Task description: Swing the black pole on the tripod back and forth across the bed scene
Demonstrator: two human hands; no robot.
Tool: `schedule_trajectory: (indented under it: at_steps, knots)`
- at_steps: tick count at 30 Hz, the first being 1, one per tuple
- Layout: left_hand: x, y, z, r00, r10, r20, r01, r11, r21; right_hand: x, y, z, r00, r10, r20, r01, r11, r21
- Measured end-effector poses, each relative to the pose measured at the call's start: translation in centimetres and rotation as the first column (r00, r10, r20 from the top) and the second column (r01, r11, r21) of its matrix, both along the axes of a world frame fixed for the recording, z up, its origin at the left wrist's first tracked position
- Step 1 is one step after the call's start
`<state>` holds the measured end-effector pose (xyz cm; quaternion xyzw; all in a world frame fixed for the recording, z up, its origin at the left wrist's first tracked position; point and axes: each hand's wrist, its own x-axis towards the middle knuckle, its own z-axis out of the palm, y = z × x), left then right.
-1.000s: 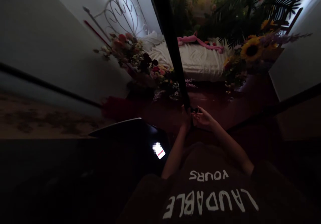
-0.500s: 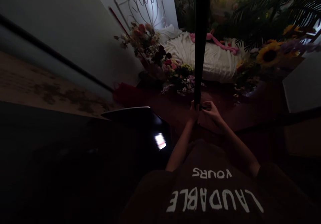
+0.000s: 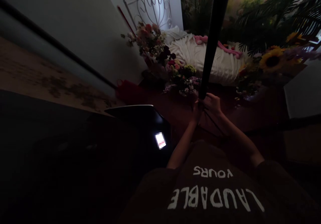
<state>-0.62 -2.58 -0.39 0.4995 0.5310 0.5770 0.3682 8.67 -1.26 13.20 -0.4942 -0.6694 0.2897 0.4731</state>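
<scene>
A thick black pole [image 3: 213,40] rises in front of me, leaning a little to the right towards its top. Thin dark struts [image 3: 214,123] spread out beneath it, like the legs of a stand. My left hand [image 3: 197,110] is closed around the lower part of the pole. Just to the right and slightly higher, my right hand [image 3: 212,102] has its fingers bent round the pole's lower end. Dim light hides the fingertips and any small part between them.
A lit phone-like screen [image 3: 160,140] lies on a dark surface at my left. Ahead are flowers [image 3: 152,36], a bed with white cloth [image 3: 185,50] and a pink plush [image 3: 200,40]. Sunflowers [image 3: 272,61] stand at right. A dark rod [image 3: 57,45] crosses the left side.
The pole's top has swung to the right. My right hand has moved up and closed onto the pole, where before it was beside it. The view has shifted slightly.
</scene>
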Motion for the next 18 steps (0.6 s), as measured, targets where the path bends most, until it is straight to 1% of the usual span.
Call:
schedule_trajectory:
  at_steps: [3,5,7,9,11,14,16,18]
  knots:
    - [-0.2,-0.2,0.3,0.998,-0.001,-0.057,0.005,0.999,0.054,-0.2,0.5,3.3,0.998,0.028,-0.062,-0.024,0.997,0.074]
    - [-0.3,-0.3,0.5,0.996,0.001,-0.089,0.003,0.999,0.048,-0.4,0.9,5.3,0.993,0.055,-0.102,-0.044,0.993,0.112]
    - [-0.3,-0.3,0.7,0.994,0.006,-0.113,-0.004,1.0,0.02,-0.6,1.2,6.8,0.99,0.068,-0.127,-0.049,0.988,0.148]
    - [-0.2,-0.4,0.8,0.991,0.019,-0.134,-0.018,1.0,0.007,-0.7,1.4,7.7,0.987,0.066,-0.148,-0.041,0.986,0.165]
    - [-0.1,-0.5,0.9,0.988,0.035,-0.149,-0.035,0.999,0.003,-0.9,1.4,8.0,0.984,0.063,-0.169,-0.037,0.988,0.153]
    - [-0.1,-0.6,0.8,0.985,0.06,-0.162,-0.063,0.998,-0.01,-1.2,0.9,7.9,0.978,0.079,-0.196,-0.055,0.991,0.126]
    - [-0.1,-0.6,0.7,0.984,0.065,-0.164,-0.067,0.998,-0.009,-1.2,0.3,7.4,0.974,0.086,-0.21,-0.064,0.992,0.111]
    - [-0.1,-0.5,0.5,0.985,0.061,-0.159,-0.06,0.998,0.015,-0.6,-0.5,6.4,0.977,0.068,-0.203,-0.05,0.994,0.094]
